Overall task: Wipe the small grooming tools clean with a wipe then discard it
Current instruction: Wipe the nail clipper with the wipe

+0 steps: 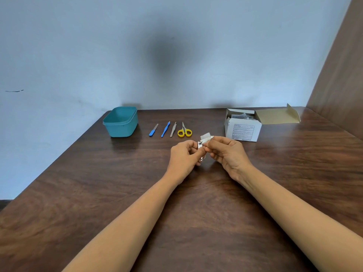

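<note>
My left hand (183,158) grips a small silver nail clipper (200,144) above the middle of the table. My right hand (225,154) pinches a white wipe (205,136) against the clipper's upper end. Beyond the hands lie a short blue-handled file (153,130), a longer blue-handled tool (165,129), silver tweezers (173,129) and small scissors with yellow handles (184,130), side by side in a row.
A teal plastic tub (120,122) stands at the back left of the dark wooden table (98,193). A white cardboard box of wipe sachets (243,125), flap open, sits at the back right. A wooden panel (341,75) rises on the right.
</note>
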